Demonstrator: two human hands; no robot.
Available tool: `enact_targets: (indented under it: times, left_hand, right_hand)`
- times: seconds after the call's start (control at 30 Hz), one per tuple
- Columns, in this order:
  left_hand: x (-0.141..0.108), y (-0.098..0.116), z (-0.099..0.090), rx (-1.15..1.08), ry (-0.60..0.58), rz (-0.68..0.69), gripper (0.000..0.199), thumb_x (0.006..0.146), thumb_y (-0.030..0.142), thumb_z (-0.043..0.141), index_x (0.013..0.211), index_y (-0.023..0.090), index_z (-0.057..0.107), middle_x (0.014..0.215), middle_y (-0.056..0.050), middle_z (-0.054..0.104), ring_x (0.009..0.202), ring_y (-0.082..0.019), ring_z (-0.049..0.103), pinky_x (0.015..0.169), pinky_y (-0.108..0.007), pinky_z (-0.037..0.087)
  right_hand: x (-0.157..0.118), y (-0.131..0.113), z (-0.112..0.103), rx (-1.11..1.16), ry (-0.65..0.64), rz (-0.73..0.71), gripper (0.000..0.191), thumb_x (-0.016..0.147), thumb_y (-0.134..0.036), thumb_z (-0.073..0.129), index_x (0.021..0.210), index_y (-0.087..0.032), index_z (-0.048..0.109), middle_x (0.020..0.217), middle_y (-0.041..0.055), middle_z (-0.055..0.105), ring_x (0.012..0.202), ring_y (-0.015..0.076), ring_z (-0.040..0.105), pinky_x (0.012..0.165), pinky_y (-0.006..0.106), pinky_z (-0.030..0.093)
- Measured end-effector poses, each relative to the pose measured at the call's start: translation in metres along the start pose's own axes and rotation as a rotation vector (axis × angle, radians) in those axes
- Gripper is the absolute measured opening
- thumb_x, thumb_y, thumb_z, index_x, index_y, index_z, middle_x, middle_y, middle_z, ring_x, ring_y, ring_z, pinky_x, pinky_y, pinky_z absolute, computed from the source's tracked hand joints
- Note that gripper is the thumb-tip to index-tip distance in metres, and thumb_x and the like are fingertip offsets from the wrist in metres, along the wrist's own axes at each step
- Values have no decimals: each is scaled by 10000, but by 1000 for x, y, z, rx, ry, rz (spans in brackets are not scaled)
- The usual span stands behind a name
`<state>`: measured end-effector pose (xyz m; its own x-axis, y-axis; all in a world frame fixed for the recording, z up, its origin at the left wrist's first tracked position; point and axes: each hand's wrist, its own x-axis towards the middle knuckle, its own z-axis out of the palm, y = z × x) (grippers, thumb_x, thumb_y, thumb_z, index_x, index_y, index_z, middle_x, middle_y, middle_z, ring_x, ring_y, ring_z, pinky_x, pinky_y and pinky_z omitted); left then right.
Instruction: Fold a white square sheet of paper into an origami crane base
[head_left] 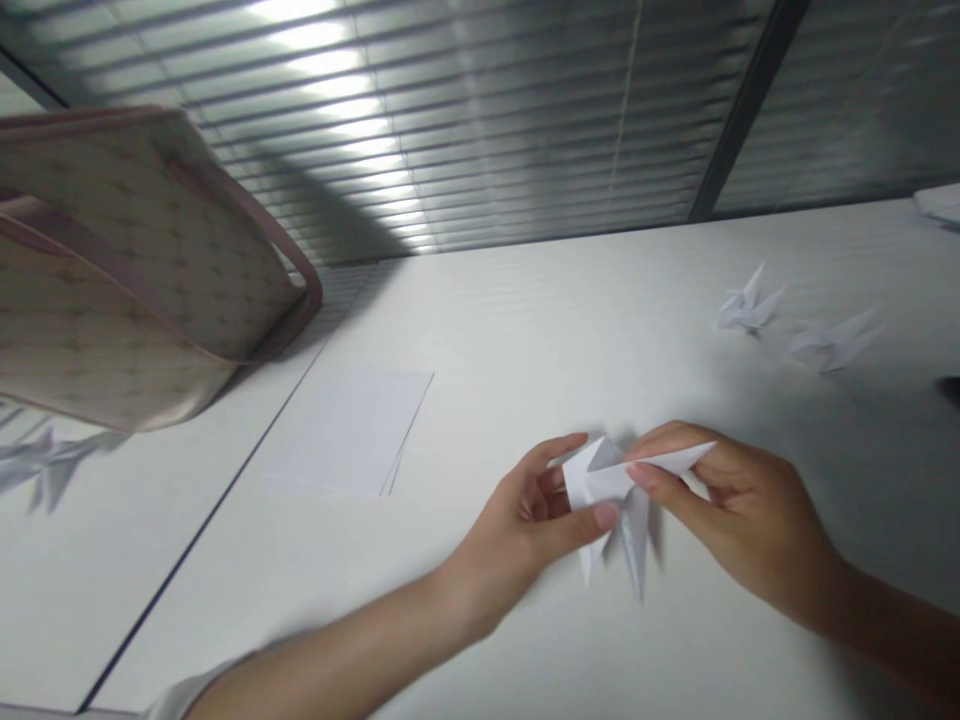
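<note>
A folded white paper figure (pixel 611 484) with several pointed parts is held between my two hands, over the white table. My left hand (pixel 536 515) grips its left side, thumb in front and fingers behind. The thumb and fingers of my right hand (pixel 727 505) pinch the base of a long point that reaches to the right. Two more narrow points hang down below the figure. Parts of the fingers behind the paper are hidden.
Square white sheets (pixel 352 430) lie left of my hands. Two folded paper figures, one upright (pixel 748 305) and one beside it (pixel 832 345), stand at the right. Another figure (pixel 49 462) is at the far left, below a large patterned bag (pixel 150 270). Blinds (pixel 487 130) hang behind the table (pixel 525 320).
</note>
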<state>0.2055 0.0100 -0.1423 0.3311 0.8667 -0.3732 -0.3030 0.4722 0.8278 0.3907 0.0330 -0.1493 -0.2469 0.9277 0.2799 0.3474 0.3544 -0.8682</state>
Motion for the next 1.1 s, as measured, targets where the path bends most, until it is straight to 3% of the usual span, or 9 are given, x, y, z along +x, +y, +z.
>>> enact_targets:
  times: [0.13, 0.27, 0.43, 0.6, 0.73, 0.83, 0.93, 1.1]
  left_hand:
    - [1, 2, 2, -22, -79, -11, 465, 726, 204, 783, 1138, 123, 583, 859, -60, 690, 800, -162, 623, 756, -285, 441]
    - [1, -1, 3, 55, -68, 4, 399, 753, 262, 764, 1102, 124, 629, 741, -15, 652, 702, -138, 592, 715, -273, 421]
    - [0, 0, 5, 103, -77, 13, 411, 721, 310, 787, 1072, 140, 656, 799, -26, 650, 725, -142, 569, 692, -252, 407]
    - [-2, 5, 5, 156, -190, 42, 272, 900, 356, 579, 1014, 130, 680, 786, -23, 602, 745, -140, 533, 739, -259, 412]
    - [-4, 6, 3, 227, -208, 91, 242, 925, 311, 538, 1005, 142, 692, 829, -25, 614, 810, -160, 535, 827, -280, 405]
    - [-6, 4, 3, 308, -186, 96, 265, 930, 327, 520, 1002, 141, 694, 857, -31, 620, 870, -188, 541, 867, -296, 397]
    - [-8, 3, 4, 420, -170, 114, 292, 944, 339, 483, 1000, 140, 688, 851, -23, 608, 879, -188, 524, 840, -277, 399]
    - [-10, 2, 7, 629, -114, 182, 312, 959, 324, 436, 1073, 151, 669, 842, -8, 601, 787, -160, 500, 751, -250, 413]
  right_hand:
    - [-3, -2, 4, 22, 1, 45, 118, 861, -290, 589, 784, -223, 647, 701, -3, 679, 635, 146, 619, 561, 246, 475]
    - [-5, 0, 9, 119, -85, 73, 83, 821, -292, 648, 868, -229, 674, 830, 28, 687, 758, 170, 641, 567, 244, 482]
    - [-2, 1, 10, 94, -151, 102, 120, 846, -290, 611, 805, -222, 701, 809, 34, 666, 750, 170, 630, 566, 252, 466]
    - [2, 2, 8, 173, -126, 165, 157, 850, -309, 600, 746, -205, 655, 739, 10, 642, 723, 159, 609, 650, 260, 480]
    - [1, 1, 9, 204, -109, 166, 155, 849, -302, 598, 738, -206, 649, 763, 19, 658, 769, 176, 628, 690, 277, 497]
    - [0, 1, 10, 182, -76, 112, 139, 849, -287, 607, 749, -216, 673, 782, 28, 679, 798, 187, 646, 711, 293, 513]
    - [-1, 2, 11, 135, -20, -37, 49, 821, -232, 648, 797, -239, 691, 794, 23, 695, 776, 181, 654, 687, 292, 526]
    - [-3, 1, 12, -7, 12, -217, 144, 806, -138, 654, 851, -272, 680, 785, 0, 693, 710, 160, 653, 639, 279, 529]
